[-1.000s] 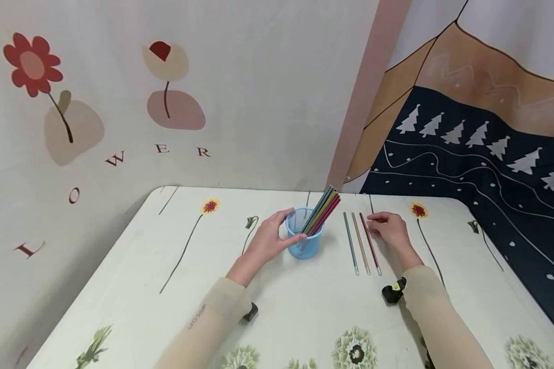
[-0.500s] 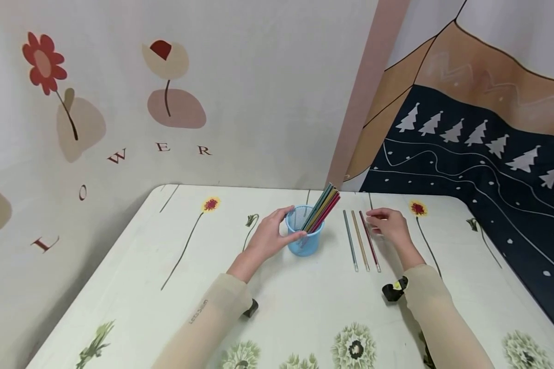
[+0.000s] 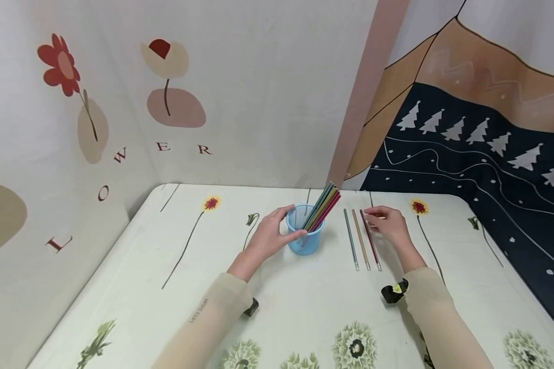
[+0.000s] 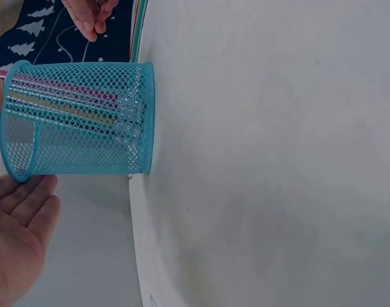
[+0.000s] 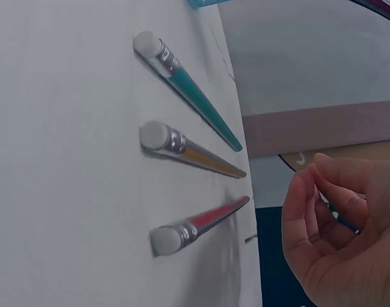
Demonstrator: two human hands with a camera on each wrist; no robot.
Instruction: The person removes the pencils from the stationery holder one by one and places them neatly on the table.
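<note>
My left hand holds a blue mesh pencil cup, thumb at the near rim and fingers on the far side. Several pencils in teal, gold and red lean to the right inside it. The left wrist view shows their eraser ends through the mesh cup. To the right of the cup lie a teal pencil, a gold pencil and a red pencil, side by side. My right hand hovers close beside the red one's far end, fingers loosely bent, thumb tip near the index fingertip, with nothing held.
A white tablecloth with printed flowers covers the table. Behind it hangs a pale cloth with flower prints, and a dark cloth with white trees borders the right. Black wrist devices sit under both sleeves.
My right fingertips have shifted slightly left, closer to the red pencil's far end. The left hand stays on the cup, and the pencils lie as before.
</note>
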